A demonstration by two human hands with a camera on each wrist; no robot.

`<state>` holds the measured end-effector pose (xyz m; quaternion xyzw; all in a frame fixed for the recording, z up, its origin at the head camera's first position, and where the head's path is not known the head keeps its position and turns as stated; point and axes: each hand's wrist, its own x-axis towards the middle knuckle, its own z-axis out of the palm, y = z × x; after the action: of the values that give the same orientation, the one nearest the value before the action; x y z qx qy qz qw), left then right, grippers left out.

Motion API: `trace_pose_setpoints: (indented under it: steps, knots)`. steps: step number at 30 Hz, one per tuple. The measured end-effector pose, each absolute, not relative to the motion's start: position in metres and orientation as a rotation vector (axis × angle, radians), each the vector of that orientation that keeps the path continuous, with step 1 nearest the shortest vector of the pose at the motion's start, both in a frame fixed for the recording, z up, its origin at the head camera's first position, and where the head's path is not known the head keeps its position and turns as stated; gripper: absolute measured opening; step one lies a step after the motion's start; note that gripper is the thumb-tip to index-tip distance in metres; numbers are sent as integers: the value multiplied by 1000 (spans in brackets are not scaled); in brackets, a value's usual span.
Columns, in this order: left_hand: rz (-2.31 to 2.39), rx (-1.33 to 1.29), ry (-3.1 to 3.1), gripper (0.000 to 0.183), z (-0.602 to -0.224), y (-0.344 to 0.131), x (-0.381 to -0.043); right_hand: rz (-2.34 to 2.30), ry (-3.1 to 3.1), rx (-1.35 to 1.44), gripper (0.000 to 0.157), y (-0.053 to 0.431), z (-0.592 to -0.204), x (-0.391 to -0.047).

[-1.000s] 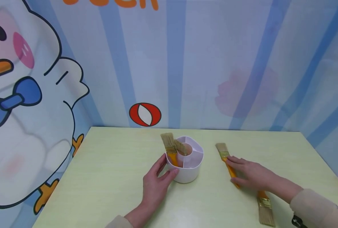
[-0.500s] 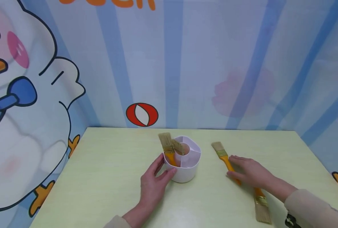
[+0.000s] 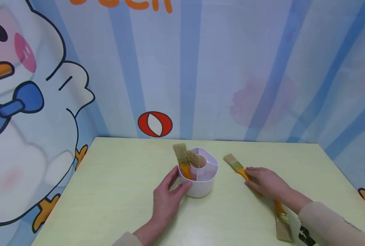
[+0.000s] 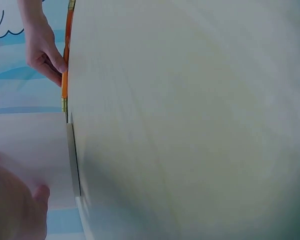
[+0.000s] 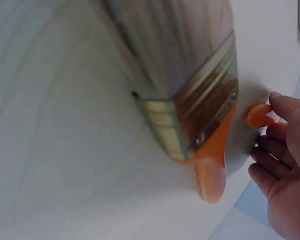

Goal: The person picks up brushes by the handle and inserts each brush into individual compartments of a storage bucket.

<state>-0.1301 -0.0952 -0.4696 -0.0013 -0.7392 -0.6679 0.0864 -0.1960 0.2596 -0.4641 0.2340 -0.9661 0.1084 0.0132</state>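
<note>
My left hand (image 3: 167,201) grips a white divided round holder (image 3: 202,188) near the table's middle, thumb on its near wall and fingers at its left side. Two paintbrushes stand bristles up in it: a wide one (image 3: 181,155) in the left compartment, another (image 3: 194,159) leaning in the centre ring. To the right, my right hand (image 3: 270,184) pinches the orange handle of a flat paintbrush (image 3: 234,164), whose bristles point away and left. In the right wrist view, the thumb and fingers (image 5: 285,107) are around the handle's orange end (image 5: 258,116).
Another paintbrush (image 3: 283,227) lies near my right forearm, bristles towards me, its handle end partly covered by the wrist. The pale wooden table (image 3: 115,181) meets a printed cartoon backdrop (image 3: 213,68) at its back edge.
My right fingers have drawn in around the paintbrush handle, and its bristle end has swung left. My left hand keeps its hold on the holder.
</note>
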Motion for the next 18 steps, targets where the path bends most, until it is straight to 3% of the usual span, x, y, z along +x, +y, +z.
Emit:
trace_pose_setpoints:
  steps: [18]
  knots:
    - [-1974, 30, -2229, 71, -468, -94, -130, 415, -2919, 751, 41, 254, -469, -207]
